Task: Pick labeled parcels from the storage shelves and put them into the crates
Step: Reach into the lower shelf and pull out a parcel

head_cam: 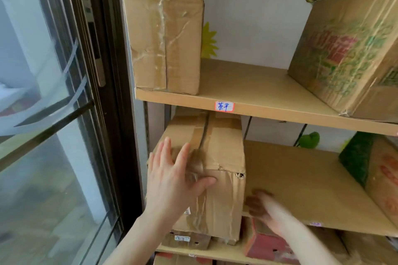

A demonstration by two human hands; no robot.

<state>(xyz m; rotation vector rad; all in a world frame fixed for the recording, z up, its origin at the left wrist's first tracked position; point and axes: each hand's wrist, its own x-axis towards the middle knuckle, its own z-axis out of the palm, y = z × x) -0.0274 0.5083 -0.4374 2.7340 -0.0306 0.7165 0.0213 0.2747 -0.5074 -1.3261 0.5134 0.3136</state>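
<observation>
- The taped cardboard box stands at the left end of the middle shelf, near 6 o'clock in view.
- The left hand lies flat on the box's upper front edge, toward its 9 o'clock side, with fingers straight and spread.
- The right hand is at the box's 4 o'clock corner, over the shelf edge. It is blurred, so how its fingers lie cannot be told.
- A handwritten label sits on the upper shelf edge, at 12 o'clock from the box.
- A glass door stands at 9 o'clock.
</observation>
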